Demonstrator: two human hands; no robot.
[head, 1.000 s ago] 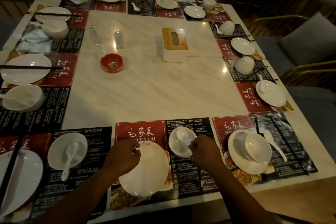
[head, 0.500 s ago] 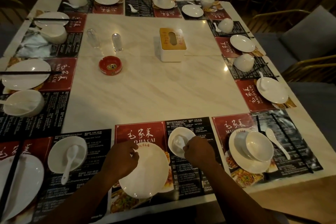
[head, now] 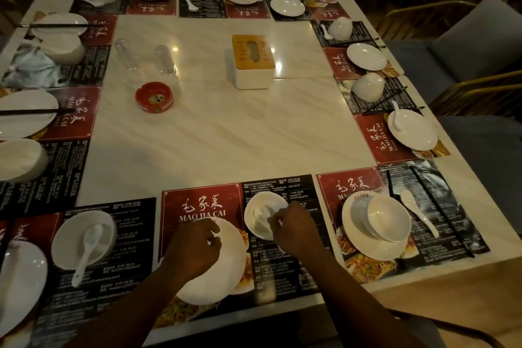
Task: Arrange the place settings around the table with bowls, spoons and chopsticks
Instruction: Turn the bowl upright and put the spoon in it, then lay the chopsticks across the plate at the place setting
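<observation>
On the near placemat (head: 203, 203) lies a white plate (head: 226, 271). My left hand (head: 195, 248) rests on the plate's far part with curled fingers, gripping its rim. Just to the right stands a small white bowl (head: 255, 230) with a white spoon (head: 261, 215) lying inside it. My right hand (head: 296, 230) is at the bowl's right rim and pinches the spoon's handle, which the fingers hide. No chopsticks lie at this setting.
To the left stands a bowl with a spoon (head: 84, 237). To the right are a bowl on a plate (head: 388, 217), a spoon (head: 418, 212) and chopsticks (head: 440, 206). A tissue box (head: 253, 62), a red ashtray (head: 154, 96) and clear shakers (head: 125, 54) occupy the table's middle.
My right hand has shifted slightly left over the bowl's rim, with the spoon settling lower in the bowl. My left hand stays on the plate.
</observation>
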